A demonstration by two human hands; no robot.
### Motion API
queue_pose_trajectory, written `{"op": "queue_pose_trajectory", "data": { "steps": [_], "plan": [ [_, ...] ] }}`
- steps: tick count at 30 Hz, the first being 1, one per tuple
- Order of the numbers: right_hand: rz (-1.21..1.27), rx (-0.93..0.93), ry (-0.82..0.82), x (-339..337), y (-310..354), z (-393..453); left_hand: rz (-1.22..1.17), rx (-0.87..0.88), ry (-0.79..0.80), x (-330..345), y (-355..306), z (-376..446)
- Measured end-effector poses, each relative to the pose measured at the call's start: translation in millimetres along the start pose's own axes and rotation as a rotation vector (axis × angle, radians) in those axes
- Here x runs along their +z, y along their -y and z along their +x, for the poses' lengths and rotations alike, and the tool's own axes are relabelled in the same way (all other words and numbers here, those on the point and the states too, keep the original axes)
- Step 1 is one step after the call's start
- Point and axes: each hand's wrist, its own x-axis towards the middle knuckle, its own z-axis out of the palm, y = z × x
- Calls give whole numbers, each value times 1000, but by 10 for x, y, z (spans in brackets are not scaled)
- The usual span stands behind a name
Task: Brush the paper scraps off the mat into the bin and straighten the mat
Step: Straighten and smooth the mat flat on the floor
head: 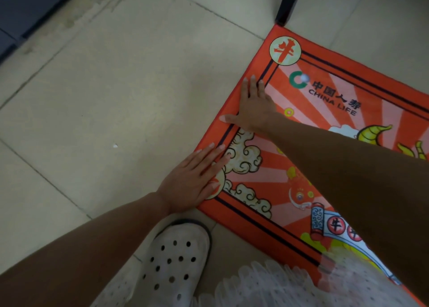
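A red-orange printed mat (348,93) lies on the tiled floor at the right, turned at an angle to the tile lines. My left hand (195,179) rests flat on the mat's near left corner, fingers together and holding nothing. My right hand (253,107) presses flat on the mat's left border further up, fingers spread, empty. A small white paper ball (304,77) sits on the mat near the green logo. One tiny white scrap (115,146) lies on the bare floor to the left. No bin is in view.
A dark furniture leg (289,3) stands at the mat's far corner. My white perforated shoe (176,258) is on the floor just below the mat's near corner. White frilled fabric (290,285) overlaps the mat's bottom edge. A dark wall base (23,16) runs at the top left.
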Motion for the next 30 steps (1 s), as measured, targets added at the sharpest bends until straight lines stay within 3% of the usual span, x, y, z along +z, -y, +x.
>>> {"op": "queue_pose_trajectory", "data": {
  "steps": [6, 11, 16, 21, 30],
  "plan": [
    [-28, -5, 3, 20, 3, 11, -19, -22, -24, 2, -22, 15],
    [-37, -44, -58, 35, -93, 25, -30, -233, -79, 19, -143, 146],
    [-81, -66, -97, 18, -138, 31, -38, -249, -78, 27, -157, 180],
    [-98, -63, -126, 12, -137, 33, -123, -380, -116, 12, -166, 502],
    [-90, -87, -191, 57, -228, 61, -155, -397, -102, -73, -77, 963]
  ]
}}
